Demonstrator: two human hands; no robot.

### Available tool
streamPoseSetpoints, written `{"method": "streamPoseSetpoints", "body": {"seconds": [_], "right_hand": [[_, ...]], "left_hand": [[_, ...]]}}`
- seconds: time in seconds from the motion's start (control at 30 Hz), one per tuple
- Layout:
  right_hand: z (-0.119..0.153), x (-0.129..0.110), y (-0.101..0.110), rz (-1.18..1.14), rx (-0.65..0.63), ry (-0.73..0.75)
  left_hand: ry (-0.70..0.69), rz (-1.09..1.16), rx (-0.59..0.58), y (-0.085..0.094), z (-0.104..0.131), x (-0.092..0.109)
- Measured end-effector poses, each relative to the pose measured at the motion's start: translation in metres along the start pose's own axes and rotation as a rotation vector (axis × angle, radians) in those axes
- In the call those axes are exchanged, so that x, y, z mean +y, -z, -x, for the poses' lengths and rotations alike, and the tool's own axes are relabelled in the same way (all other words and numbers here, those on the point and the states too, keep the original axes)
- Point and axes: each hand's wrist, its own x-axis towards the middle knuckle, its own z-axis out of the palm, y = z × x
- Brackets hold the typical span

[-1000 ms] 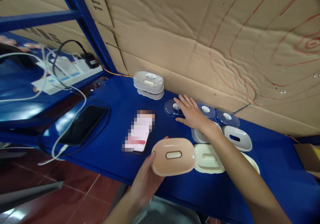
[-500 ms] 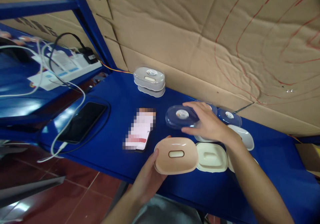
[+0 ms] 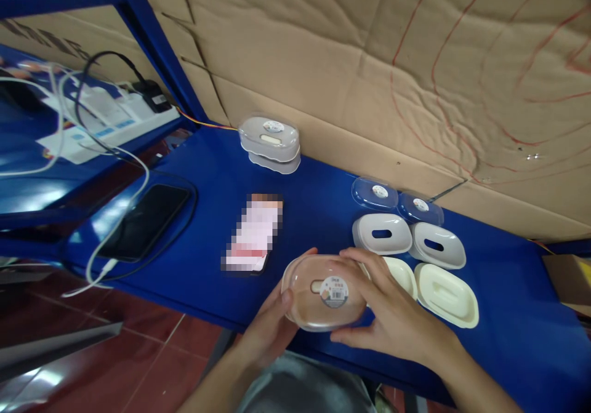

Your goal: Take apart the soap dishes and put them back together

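Observation:
My left hand (image 3: 274, 317) is closed around the left side of a peach oval soap dish (image 3: 300, 302). A cream piece shows in the slot of its floor. Over the dish lies a clear plastic lid (image 3: 316, 265) with a round label, and my right hand (image 3: 392, 311) grips its right side between thumb and fingers. Whether the lid is fully seated I cannot tell. Just right of the dish, partly behind my right hand, is a cream tray (image 3: 403, 274), with a second cream tray (image 3: 447, 295) beside it.
Two grey slotted dishes (image 3: 383, 234) and two clear lids (image 3: 375, 193) lie behind the trays. Lidded grey dishes (image 3: 270, 139) are stacked against the cardboard (image 3: 323, 74). A lit phone (image 3: 253, 234), a dark phone (image 3: 150, 222) on a cable, and a power strip (image 3: 111, 133) are leftward.
My right hand has carried the clear lid from behind the peach dish down onto it. The dish stays in my left hand. The view has shifted slightly.

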Motion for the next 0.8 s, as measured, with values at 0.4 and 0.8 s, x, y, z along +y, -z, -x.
{"method": "streamPoseSetpoints", "body": {"seconds": [0.4,0.8], "right_hand": [[0.019,0.003,-0.026,-0.044,0.130,0.074],[0.031,0.012,-0.055,-0.510,0.389,-0.060]], "left_hand": [[0.038,-0.140,-0.053,-0.011,0.005,0.011],[-0.088,-0.367,-0.147,-0.006,0.017,0.003]]}}
